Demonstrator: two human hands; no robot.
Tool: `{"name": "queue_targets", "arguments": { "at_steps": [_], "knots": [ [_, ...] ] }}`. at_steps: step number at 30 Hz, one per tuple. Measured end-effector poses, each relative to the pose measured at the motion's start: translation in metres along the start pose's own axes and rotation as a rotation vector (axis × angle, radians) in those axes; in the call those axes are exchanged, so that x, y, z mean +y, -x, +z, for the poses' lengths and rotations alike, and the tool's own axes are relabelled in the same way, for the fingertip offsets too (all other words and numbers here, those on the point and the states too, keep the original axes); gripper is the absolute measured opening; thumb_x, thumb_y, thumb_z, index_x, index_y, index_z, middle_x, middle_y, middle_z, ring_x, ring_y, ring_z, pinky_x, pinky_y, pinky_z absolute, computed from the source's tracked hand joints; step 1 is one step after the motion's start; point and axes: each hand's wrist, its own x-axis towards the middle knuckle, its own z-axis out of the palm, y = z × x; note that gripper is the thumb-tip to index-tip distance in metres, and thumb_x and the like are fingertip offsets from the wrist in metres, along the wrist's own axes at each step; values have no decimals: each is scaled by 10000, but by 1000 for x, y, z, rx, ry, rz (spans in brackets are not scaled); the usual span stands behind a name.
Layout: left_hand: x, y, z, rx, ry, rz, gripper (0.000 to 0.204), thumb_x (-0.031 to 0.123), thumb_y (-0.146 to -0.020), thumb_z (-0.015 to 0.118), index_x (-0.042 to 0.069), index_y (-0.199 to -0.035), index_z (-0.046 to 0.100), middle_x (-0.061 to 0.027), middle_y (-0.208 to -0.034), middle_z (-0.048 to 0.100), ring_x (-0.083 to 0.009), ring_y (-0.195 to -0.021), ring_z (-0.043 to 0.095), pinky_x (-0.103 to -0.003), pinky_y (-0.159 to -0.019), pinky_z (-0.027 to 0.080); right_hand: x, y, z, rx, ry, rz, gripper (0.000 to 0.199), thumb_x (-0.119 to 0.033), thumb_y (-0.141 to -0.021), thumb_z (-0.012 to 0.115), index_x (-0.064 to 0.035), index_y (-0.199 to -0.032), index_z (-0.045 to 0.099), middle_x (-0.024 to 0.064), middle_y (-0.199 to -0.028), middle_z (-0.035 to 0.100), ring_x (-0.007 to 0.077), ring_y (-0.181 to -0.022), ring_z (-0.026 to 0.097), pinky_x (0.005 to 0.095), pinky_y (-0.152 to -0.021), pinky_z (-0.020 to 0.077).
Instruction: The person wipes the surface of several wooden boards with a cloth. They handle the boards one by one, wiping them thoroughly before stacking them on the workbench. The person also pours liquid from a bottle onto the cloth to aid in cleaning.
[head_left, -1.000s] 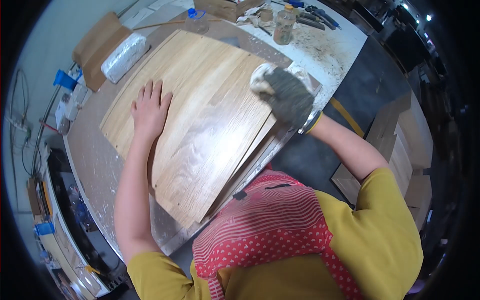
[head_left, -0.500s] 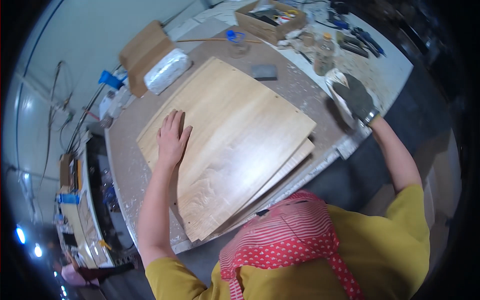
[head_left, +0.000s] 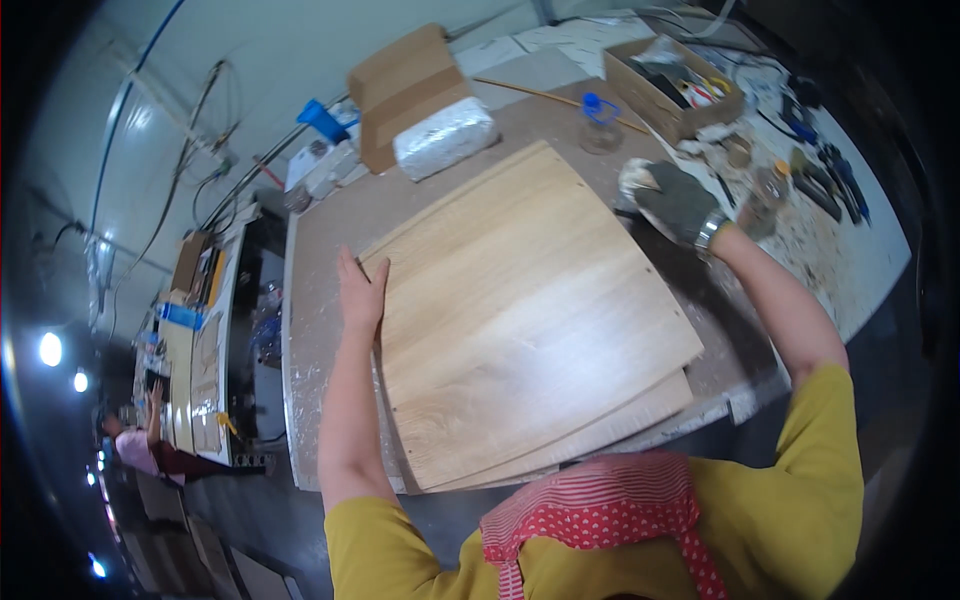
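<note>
A stack of pale wood-grain panels (head_left: 520, 330) lies on the worktable, the top one slightly askew over another. At the stack's left edge rests my bare left hand (head_left: 362, 295), its fingers stretched out and thumb apart against the edge. My right hand (head_left: 682, 205) wears a dark grey glove and is closed on a crumpled white cloth (head_left: 638, 182). It is just beyond the stack's right side, low over the table. The glove hides part of the cloth and whatever lies beneath it.
A foil-wrapped bundle (head_left: 446, 138) sits by an open cardboard box (head_left: 405, 90) at the back. Behind my right hand are a blue-capped bottle (head_left: 599, 130), an orange-capped bottle (head_left: 768, 195), a box of supplies (head_left: 680, 90) and hand tools (head_left: 845, 180). Another person (head_left: 140, 445) is far left.
My left hand has slid from the top panel's face to its left edge. My right hand, with the cloth, has moved inward from the table's right edge. The view has turned.
</note>
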Motion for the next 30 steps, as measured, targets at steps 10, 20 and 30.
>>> {"name": "queue_targets", "arguments": {
  "at_steps": [10,20,30],
  "knots": [
    [-37,94,-33,-386,874,-502,668,430,-883,610,-71,-1295,450,-198,-1121,630,-265,-964,634,-347,-826,495,-39,104,58,199,-79,3,342,-177,-857,631,-30,-1163,584,218,-1155,587,378,-1105,551,434,-966,421],
    [-46,63,-81,-308,907,-501,467,331,-913,589,-72,-1148,584,-167,-1076,640,-202,-965,604,-325,-837,478,-52,107,64,206,132,-63,407,-179,-844,649,-42,-1218,568,220,-1211,573,385,-1162,516,447,-1000,396],
    [-223,97,-324,388,615,-293,441,305,-951,502,13,-1280,539,-115,-1264,562,-176,-1185,496,-311,-1053,345,-72,104,45,227,37,-29,265,-116,-840,628,-61,-1097,589,189,-1107,589,368,-1066,538,409,-926,435]
  ]
}}
